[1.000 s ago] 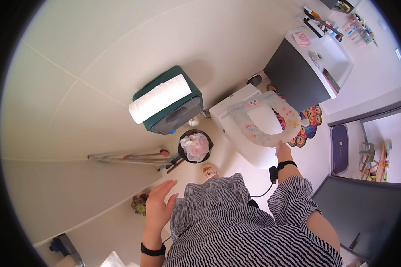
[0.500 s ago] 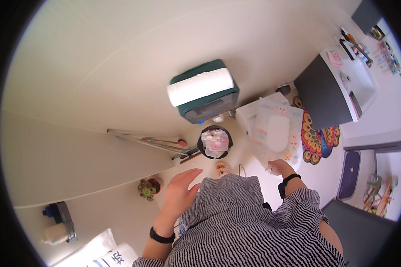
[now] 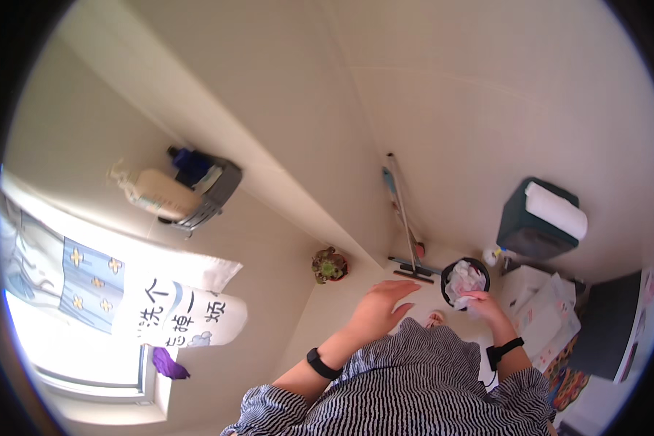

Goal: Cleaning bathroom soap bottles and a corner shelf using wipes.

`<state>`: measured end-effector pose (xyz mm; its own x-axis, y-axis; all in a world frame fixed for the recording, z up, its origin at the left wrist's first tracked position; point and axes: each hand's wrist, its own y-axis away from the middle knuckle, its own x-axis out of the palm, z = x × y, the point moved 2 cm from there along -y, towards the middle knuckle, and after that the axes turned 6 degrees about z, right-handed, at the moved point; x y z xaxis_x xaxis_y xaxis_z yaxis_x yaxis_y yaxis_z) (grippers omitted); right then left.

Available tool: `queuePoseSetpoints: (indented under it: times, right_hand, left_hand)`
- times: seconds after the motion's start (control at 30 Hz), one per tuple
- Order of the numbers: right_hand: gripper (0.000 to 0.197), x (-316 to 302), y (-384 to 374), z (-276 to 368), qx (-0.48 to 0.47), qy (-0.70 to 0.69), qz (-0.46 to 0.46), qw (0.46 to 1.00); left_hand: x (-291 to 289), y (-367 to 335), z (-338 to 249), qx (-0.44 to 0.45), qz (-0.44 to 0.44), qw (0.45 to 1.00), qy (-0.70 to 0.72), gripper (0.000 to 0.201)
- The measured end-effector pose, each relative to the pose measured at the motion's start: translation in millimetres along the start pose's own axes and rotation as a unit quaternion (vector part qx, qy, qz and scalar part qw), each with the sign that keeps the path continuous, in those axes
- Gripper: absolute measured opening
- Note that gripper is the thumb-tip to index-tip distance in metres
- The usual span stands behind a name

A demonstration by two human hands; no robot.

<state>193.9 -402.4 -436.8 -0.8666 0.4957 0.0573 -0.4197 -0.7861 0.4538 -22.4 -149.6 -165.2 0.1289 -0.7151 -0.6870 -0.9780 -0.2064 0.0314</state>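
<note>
My right hand (image 3: 488, 308) is over the near right rim of a round black trash bin (image 3: 487, 270). Its fingers are closed on a crumpled whitish piece (image 3: 474, 311), thin like tissue or plastic film. Crumpled white and pinkish waste (image 3: 463, 280) fills the bin, and it is hard to tell where the held piece ends. My left hand (image 3: 380, 311) hovers to the left of the bin, thumb apart from the fingers, with nothing in it. Both wrists carry black bands.
Squeegee-like floor tools (image 3: 407, 218) lean in the corner by a potted succulent (image 3: 330, 265). Right of the bin are a green box (image 3: 534, 218) topped by a white paper roll (image 3: 556, 211) and a translucent plastic container (image 3: 552, 320). A grey wall shelf (image 3: 221, 185) holds bottles at left.
The view has swung left, bringing the window and wall shelf into sight. My right hand has moved from beside the translucent container to the bin's rim. My left hand stays open.
</note>
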Motion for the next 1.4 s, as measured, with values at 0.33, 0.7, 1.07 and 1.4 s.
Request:
queuePoseSetpoints:
  times: [0.33, 0.7, 1.07, 1.4]
  right_hand:
    - [0.031, 290, -47, 311, -0.496, 0.474, -0.037, 0.727]
    - [0.071, 364, -122, 390, -0.387, 0.874, -0.178, 0.234]
    - [0.064, 375, -172, 325, -0.294, 0.950, -0.065, 0.079]
    - [0.060, 418, -194, 351, -0.386, 0.906, -0.045, 0.170]
  left_hand:
    - [-101, 131, 108, -0.105, -0.152, 0.983, 0.023, 0.037]
    - [-153, 211, 182, -0.119, -0.204, 0.969, 0.070, 0.036]
    - [-180, 213, 202, -0.119, -0.245, 0.959, 0.080, 0.035]
    - [-269, 198, 145, -0.073, -0.490, 0.868, -0.038, 0.043]
